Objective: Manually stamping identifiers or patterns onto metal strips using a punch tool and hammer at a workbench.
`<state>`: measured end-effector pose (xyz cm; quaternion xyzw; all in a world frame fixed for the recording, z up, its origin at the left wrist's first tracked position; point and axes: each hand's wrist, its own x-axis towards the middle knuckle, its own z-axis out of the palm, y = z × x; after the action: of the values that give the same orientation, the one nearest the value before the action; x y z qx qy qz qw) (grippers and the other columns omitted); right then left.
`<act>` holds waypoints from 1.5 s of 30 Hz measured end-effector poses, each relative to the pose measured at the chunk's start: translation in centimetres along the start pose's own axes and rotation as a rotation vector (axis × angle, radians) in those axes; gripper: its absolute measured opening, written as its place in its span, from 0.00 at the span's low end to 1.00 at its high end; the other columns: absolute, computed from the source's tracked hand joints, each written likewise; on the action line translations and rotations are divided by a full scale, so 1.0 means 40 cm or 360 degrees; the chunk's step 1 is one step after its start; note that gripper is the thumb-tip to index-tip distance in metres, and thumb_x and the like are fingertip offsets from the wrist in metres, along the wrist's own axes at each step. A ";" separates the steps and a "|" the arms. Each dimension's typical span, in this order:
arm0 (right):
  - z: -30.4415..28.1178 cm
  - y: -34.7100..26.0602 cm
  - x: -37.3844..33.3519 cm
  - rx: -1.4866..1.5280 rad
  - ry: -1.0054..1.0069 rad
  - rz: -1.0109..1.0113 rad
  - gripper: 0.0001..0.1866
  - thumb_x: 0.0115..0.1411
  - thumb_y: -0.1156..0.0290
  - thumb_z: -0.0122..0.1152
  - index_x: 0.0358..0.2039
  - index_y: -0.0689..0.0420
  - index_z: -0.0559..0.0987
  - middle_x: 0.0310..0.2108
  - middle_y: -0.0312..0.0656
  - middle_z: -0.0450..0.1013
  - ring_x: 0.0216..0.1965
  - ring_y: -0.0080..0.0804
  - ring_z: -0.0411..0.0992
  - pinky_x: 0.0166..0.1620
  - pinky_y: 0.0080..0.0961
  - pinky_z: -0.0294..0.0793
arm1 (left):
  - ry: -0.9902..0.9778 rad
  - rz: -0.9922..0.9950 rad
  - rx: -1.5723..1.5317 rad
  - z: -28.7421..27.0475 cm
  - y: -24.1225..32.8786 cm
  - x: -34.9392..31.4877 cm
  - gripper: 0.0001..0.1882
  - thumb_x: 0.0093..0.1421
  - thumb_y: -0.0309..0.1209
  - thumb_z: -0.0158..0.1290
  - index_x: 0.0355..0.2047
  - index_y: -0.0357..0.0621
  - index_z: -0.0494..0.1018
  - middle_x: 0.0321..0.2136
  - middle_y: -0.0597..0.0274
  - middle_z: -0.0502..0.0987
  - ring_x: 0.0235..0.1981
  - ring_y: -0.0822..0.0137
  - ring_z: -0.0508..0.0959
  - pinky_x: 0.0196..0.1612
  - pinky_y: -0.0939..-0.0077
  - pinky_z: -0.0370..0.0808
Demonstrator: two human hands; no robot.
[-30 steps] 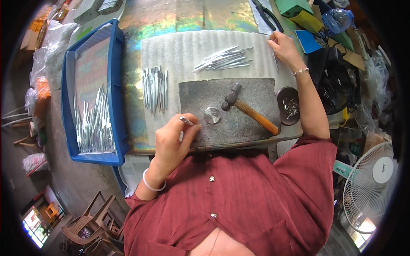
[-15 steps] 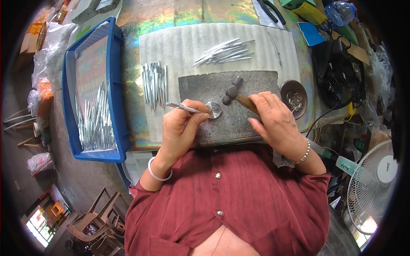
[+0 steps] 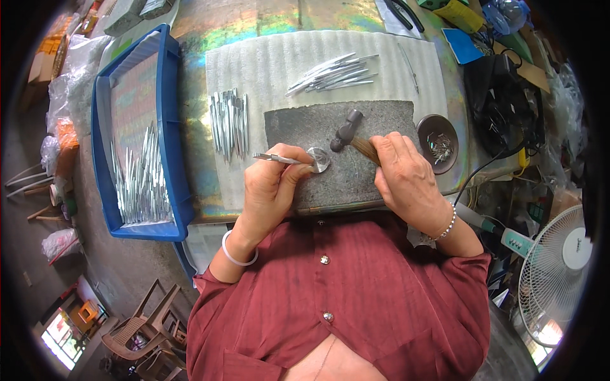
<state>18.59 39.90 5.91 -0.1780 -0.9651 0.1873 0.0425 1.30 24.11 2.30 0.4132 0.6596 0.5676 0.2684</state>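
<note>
My left hand [image 3: 273, 184] pinches a thin silvery metal strip [image 3: 265, 157] between thumb and fingers. The strip's inner end lies at a small round metal block [image 3: 321, 160], where my fingertips cover the contact. In my right hand [image 3: 410, 170] is a hammer [image 3: 347, 131], gripped by its wooden handle. Its dark head is just right of the round block and apart from it; whether it touches the mat I cannot tell. Beneath both hands lies a dark grey speckled mat [image 3: 286, 122].
Loose metal strips form one bundle [image 3: 229, 124] at left and another pile [image 3: 333, 75] behind. A blue tray [image 3: 168, 127] holds many more. On the right stand a brown bowl [image 3: 422, 136] of small metal pins and a white fan [image 3: 553, 273]. Pliers [image 3: 406, 16] lie at the back.
The hammer head has shifted slightly away from me, and my right hand has turned a little with it. My left hand keeps its pinch on the strip, which has moved slightly right.
</note>
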 end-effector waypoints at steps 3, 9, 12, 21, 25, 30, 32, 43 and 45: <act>0.000 -0.002 0.000 0.0010 -0.0008 0.0007 0.25 0.45 0.80 0.57 0.47 0.66 0.68 0.36 0.47 0.64 0.38 0.42 0.67 0.40 0.33 0.71 | 0.0004 -0.0048 -0.0059 -0.001 -0.004 -0.002 0.03 0.56 0.16 0.52 0.30 0.35 0.73 0.26 0.58 0.75 0.25 0.69 0.76 0.28 0.79 0.71; -0.009 -0.004 -0.003 0.0109 -0.0045 0.0062 0.23 0.47 0.80 0.56 0.47 0.65 0.67 0.37 0.48 0.64 0.37 0.42 0.69 0.38 0.34 0.73 | -0.0096 0.0094 0.0142 -0.008 0.003 0.001 0.06 0.57 0.16 0.51 0.35 0.35 0.72 0.30 0.58 0.76 0.28 0.70 0.77 0.31 0.80 0.75; -0.018 -0.008 0.004 0.0381 -0.0081 0.0141 0.21 0.52 0.79 0.57 0.48 0.64 0.68 0.38 0.48 0.67 0.34 0.40 0.72 0.37 0.32 0.73 | -0.0062 0.0534 0.0728 0.004 0.021 0.003 0.13 0.47 0.14 0.54 0.34 0.38 0.73 0.26 0.57 0.76 0.26 0.61 0.78 0.27 0.73 0.75; -0.085 -0.109 0.094 0.1167 -0.0054 -0.0504 0.14 0.48 0.80 0.65 0.37 0.62 0.74 0.26 0.45 0.71 0.25 0.38 0.72 0.28 0.24 0.71 | -0.0116 0.0683 0.0821 0.006 0.002 -0.007 0.15 0.45 0.21 0.53 0.36 0.41 0.72 0.31 0.59 0.76 0.26 0.60 0.79 0.24 0.71 0.75; -0.081 -0.139 0.119 0.1043 0.0077 -0.0698 0.11 0.48 0.82 0.63 0.34 0.61 0.74 0.27 0.45 0.71 0.27 0.44 0.72 0.30 0.29 0.73 | -0.0210 0.0659 0.0696 -0.005 -0.013 -0.007 0.13 0.44 0.26 0.58 0.33 0.41 0.74 0.32 0.61 0.78 0.25 0.60 0.79 0.24 0.72 0.75; -0.144 -0.140 0.076 0.1326 -0.0139 -0.0273 0.21 0.53 0.84 0.60 0.47 0.62 0.67 0.34 0.44 0.70 0.29 0.29 0.72 0.32 0.23 0.73 | -0.0124 0.0620 0.0809 -0.006 0.002 -0.010 0.10 0.47 0.23 0.53 0.32 0.44 0.71 0.25 0.61 0.71 0.23 0.60 0.77 0.22 0.69 0.73; -0.170 -0.117 0.050 0.1184 -0.0109 -0.0400 0.19 0.56 0.81 0.57 0.48 0.63 0.67 0.34 0.42 0.70 0.27 0.24 0.69 0.28 0.19 0.69 | -0.0094 0.0661 0.0805 -0.004 0.001 -0.009 0.11 0.47 0.22 0.51 0.33 0.45 0.68 0.26 0.62 0.69 0.21 0.61 0.76 0.21 0.70 0.72; -0.254 -0.139 0.006 0.0417 -0.0019 -0.0717 0.29 0.44 0.85 0.63 0.50 0.70 0.68 0.29 0.49 0.73 0.23 0.37 0.73 0.24 0.26 0.73 | -0.0128 0.0648 0.0704 -0.009 -0.003 0.003 0.10 0.47 0.22 0.51 0.32 0.45 0.69 0.25 0.63 0.69 0.21 0.61 0.75 0.20 0.71 0.71; -0.234 -0.131 0.012 0.0402 0.0010 -0.0761 0.30 0.43 0.85 0.64 0.50 0.71 0.68 0.29 0.49 0.73 0.23 0.36 0.73 0.23 0.25 0.72 | -0.0138 0.0643 0.0707 -0.009 -0.005 0.004 0.10 0.48 0.22 0.52 0.32 0.45 0.69 0.25 0.63 0.69 0.21 0.61 0.75 0.20 0.71 0.71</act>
<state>17.84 38.76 16.56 0.0613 -0.9485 0.2904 0.1106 0.86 24.05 2.20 0.6084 0.6600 0.4332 0.0812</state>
